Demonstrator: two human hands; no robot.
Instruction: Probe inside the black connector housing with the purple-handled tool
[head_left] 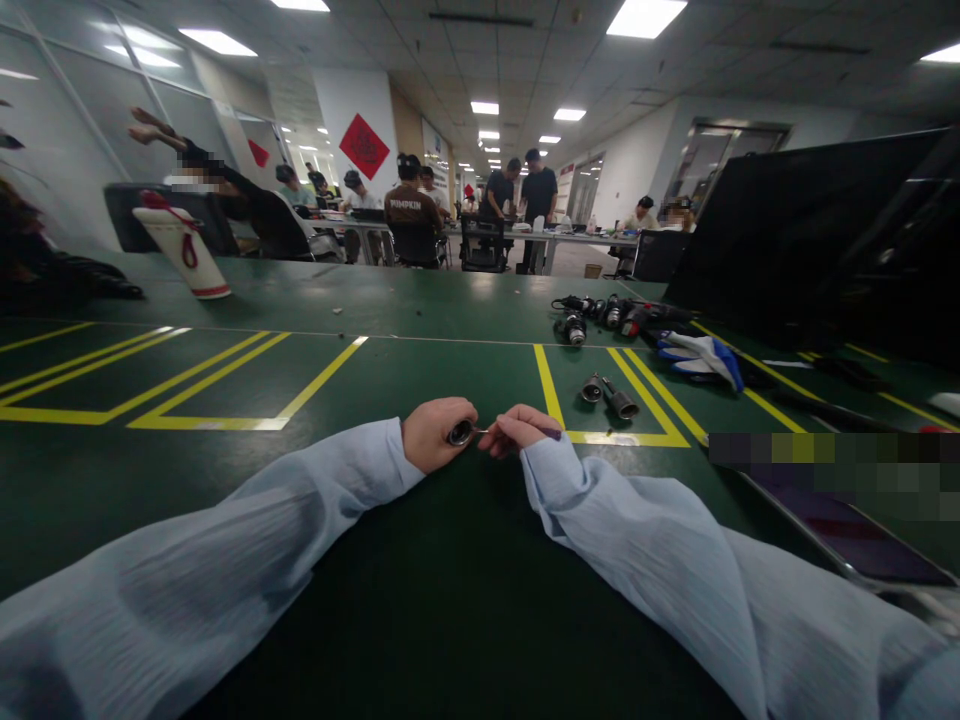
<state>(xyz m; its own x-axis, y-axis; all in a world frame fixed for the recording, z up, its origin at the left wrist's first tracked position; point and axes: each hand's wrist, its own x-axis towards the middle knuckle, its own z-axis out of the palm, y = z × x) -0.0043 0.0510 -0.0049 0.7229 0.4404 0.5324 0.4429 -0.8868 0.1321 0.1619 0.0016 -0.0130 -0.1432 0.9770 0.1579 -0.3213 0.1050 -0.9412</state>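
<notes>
My left hand point(433, 432) is closed around a small round metal part point(460, 433), its open end facing me. My right hand point(519, 428) is pinched on a thin tool with a dark handle point(551, 433), its slim metal tip reaching into the part. Both hands rest on the green table mat point(420, 370) just in front of me, with pale blue sleeves over both forearms. Two more small metal cylinders point(611, 395) lie to the right of my right hand, inside a yellow-lined box.
A pile of dark metal parts point(600, 315) and blue-white gloves point(701, 358) lie at the right. A phone point(847, 530) lies by my right arm. A white cup point(184, 250) stands far left. A large dark screen point(810, 230) rises at right. Several people work at tables behind.
</notes>
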